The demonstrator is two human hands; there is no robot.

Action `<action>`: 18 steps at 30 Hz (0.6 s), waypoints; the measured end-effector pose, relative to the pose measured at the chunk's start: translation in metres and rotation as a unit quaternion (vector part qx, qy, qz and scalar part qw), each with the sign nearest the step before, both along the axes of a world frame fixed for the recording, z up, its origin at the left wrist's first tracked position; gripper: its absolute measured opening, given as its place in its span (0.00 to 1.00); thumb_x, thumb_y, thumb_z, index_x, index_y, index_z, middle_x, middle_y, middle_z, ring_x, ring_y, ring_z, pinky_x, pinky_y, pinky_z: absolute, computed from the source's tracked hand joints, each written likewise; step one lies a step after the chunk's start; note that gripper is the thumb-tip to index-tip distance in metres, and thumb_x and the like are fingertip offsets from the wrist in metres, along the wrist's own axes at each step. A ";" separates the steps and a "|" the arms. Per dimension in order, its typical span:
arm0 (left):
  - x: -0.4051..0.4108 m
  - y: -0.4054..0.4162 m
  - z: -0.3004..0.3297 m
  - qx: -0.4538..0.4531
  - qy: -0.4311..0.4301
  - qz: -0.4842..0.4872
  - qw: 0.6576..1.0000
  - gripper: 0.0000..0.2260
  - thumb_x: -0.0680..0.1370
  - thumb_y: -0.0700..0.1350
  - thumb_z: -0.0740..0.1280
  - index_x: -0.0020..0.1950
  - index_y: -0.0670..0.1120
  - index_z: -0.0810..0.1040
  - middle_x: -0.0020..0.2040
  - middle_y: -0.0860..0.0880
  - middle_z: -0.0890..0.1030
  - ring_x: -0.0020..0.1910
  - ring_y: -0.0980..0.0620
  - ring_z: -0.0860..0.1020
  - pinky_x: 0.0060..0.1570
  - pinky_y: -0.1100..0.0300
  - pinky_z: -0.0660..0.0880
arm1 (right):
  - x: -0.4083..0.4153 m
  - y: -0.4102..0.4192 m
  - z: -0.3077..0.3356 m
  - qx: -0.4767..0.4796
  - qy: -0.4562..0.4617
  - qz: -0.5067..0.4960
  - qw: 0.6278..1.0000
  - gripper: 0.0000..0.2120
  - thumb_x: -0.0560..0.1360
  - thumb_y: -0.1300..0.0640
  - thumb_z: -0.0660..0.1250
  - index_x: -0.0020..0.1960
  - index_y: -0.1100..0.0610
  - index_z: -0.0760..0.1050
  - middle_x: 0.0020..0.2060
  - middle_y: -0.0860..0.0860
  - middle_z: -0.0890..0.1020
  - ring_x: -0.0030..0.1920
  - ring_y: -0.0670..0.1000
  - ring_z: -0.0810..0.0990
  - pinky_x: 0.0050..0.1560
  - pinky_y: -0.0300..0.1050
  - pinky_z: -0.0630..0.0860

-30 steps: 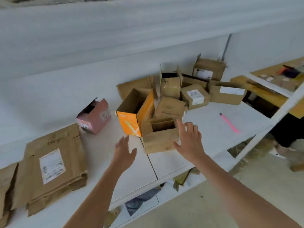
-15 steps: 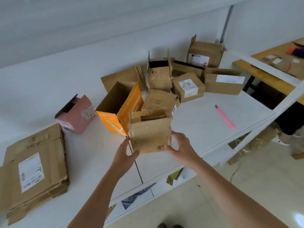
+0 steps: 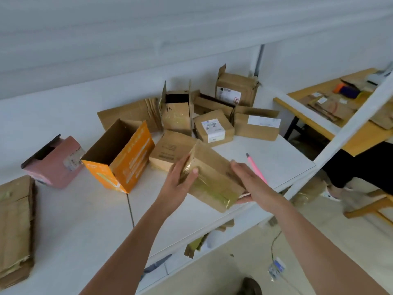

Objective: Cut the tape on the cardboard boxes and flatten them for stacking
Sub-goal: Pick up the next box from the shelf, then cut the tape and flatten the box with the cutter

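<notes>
Above the tabletop's [image 3: 85,220] near edge, the left hand [image 3: 176,186] and right hand [image 3: 248,184] clasped a small taped box [image 3: 212,179] between them — tape seemingly uncut. Flattened cardboard [image 3: 14,226] lay at the left edge; farther back, many boxes [image 3: 214,128] stood unflattened — most work remained.
</notes>
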State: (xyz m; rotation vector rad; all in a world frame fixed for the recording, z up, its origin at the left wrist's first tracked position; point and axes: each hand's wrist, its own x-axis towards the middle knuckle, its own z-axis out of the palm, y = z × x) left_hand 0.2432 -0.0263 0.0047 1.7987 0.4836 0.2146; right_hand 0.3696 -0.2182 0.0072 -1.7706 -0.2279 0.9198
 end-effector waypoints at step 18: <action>0.123 -0.091 -0.065 -0.107 0.139 0.294 0.940 0.17 0.77 0.54 0.70 0.61 0.57 0.67 0.51 0.57 0.74 0.40 0.47 0.79 0.34 0.56 0.77 | 0.139 -0.034 -0.065 -0.142 -0.063 0.228 0.961 0.37 0.78 0.32 0.53 0.59 0.66 0.77 0.66 0.70 0.70 0.41 0.56 0.86 0.44 0.50 0.83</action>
